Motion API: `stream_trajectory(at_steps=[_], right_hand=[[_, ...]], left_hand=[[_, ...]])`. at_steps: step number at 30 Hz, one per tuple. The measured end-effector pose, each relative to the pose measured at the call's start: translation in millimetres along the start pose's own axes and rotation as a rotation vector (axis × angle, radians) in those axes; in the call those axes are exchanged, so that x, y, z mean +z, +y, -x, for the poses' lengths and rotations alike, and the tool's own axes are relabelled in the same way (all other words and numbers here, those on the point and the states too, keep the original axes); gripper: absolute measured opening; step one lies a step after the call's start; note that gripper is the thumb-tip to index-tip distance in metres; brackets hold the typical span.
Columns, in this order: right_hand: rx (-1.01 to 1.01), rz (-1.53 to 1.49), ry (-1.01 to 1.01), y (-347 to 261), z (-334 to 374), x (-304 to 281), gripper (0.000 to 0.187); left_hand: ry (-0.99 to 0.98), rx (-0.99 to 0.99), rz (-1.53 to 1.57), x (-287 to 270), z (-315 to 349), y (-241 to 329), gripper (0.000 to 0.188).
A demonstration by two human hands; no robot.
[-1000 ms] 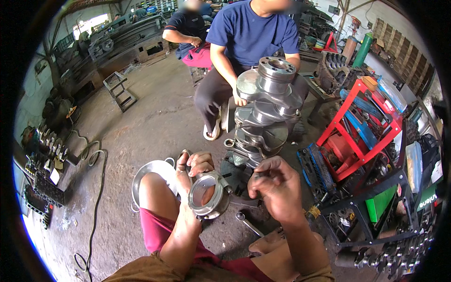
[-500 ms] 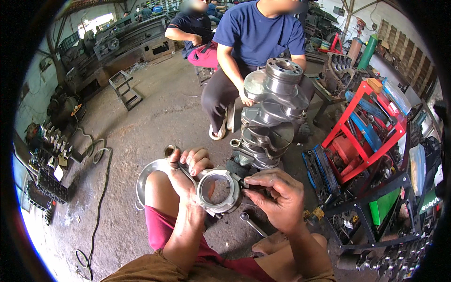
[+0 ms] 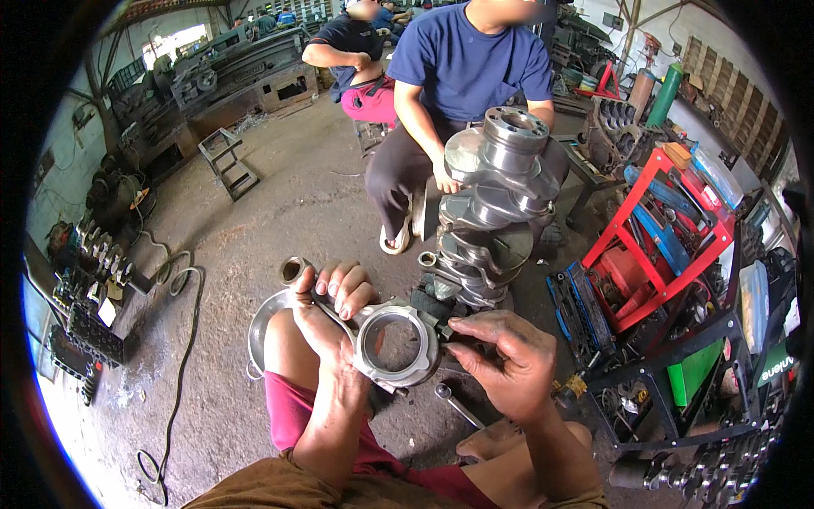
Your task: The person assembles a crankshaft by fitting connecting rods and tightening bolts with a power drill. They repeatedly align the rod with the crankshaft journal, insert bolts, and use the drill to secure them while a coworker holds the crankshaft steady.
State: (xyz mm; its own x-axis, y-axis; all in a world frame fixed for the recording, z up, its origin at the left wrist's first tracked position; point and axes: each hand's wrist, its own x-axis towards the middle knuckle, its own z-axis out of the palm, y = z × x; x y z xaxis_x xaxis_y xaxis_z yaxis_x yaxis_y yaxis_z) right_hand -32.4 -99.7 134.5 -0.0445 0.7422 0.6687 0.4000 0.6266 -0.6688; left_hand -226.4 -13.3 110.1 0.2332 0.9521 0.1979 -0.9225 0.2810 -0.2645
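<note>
From here I see a smooth metal connecting rod (image 3: 432,348), a glossy metal crankshaft (image 3: 490,202) and a rough, matt floor (image 3: 263,229).

You have 2 hands (image 3: 513,360) and, at them, 1 connecting rod (image 3: 432,343). Around you are 1 ratchet (image 3: 458,405), 1 metal basin (image 3: 260,327), 1 tall crankshaft (image 3: 487,202), 1 red tool rack (image 3: 670,282), 1 green gas cylinder (image 3: 664,97) and 2 seated co-workers (image 3: 475,64) nearest you.

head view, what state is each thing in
connecting rod, held, large end facing the camera
left hand, closed on the connecting rod
right hand, pinching pose beside the large end, grip unclear
crankshaft, upright
ratchet, lying on the floor
metal bowl, partly hidden
green cylinder, upright
</note>
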Motion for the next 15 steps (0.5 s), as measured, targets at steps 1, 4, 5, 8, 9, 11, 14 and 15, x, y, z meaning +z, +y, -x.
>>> stream_trajectory(at_steps=[1, 4, 5, 8, 9, 11, 14, 15], right_hand=[[-0.019, -0.002, -0.006, -0.3, -0.2, 0.3, 0.029], [-0.044, 0.018, -0.022, -1.7, -1.2, 0.0, 0.028], [-0.044, 0.031, -0.029, -2.6, -1.6, -0.4, 0.027], [-0.060, 0.101, -0.039, -5.7, -3.0, -1.7, 0.026], [-0.069, 0.130, -0.040, -6.4, -3.5, -2.0, 0.026], [-0.070, 0.161, -0.069, -6.9, -3.7, -2.2, 0.021], [-0.060, 0.182, -0.128, -4.5, -2.1, -2.4, 0.018], [-0.038, 0.187, -0.148, -3.0, -1.1, -2.7, 0.018]], left_hand=[[0.021, -0.012, 0.027, -2.0, 0.5, 0.2, 0.029], [0.060, -0.034, 0.063, -6.9, 0.6, 0.6, 0.030], [0.060, -0.060, 0.082, -7.9, 0.6, 0.4, 0.030], [0.076, -0.042, 0.075, -8.8, 0.5, -0.7, 0.030], [0.069, -0.063, 0.088, -8.6, 0.7, -1.1, 0.030], [0.080, -0.047, 0.075, -8.2, 1.4, -2.0, 0.030], [0.077, -0.039, 0.057, -8.5, 2.7, -3.0, 0.029], [0.076, -0.046, 0.057, -9.1, 2.8, -3.3, 0.029]])
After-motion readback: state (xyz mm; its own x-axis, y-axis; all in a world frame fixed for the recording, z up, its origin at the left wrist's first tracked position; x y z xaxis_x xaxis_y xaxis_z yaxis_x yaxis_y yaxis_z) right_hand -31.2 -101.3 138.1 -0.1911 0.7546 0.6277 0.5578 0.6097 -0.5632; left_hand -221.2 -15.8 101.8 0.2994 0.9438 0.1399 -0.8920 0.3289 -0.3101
